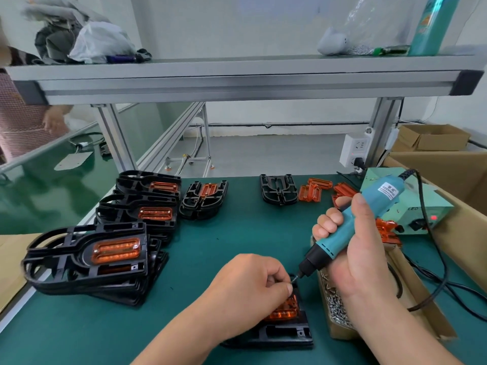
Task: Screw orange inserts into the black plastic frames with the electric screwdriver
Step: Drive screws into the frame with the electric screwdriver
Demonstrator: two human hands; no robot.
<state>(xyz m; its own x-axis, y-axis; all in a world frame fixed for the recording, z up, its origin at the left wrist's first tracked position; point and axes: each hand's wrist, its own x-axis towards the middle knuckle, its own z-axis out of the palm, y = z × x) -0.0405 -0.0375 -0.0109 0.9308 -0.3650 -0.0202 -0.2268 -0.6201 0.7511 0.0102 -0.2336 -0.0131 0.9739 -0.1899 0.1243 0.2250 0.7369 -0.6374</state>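
- left hand (250,288) pinches a small screw (292,281), resting on black frame (284,335) with orange insert (284,312)
- right hand (363,254) grips electric screwdriver (326,248) — axis tilted, bit pointing down-left at the screw
- frame sits under left hand, just left of right

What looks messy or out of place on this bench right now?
The nearest stack of frames is askew: its lower frames fan out rightward. Loose orange inserts lie jumbled at the back. Nothing looks spilled or broken.
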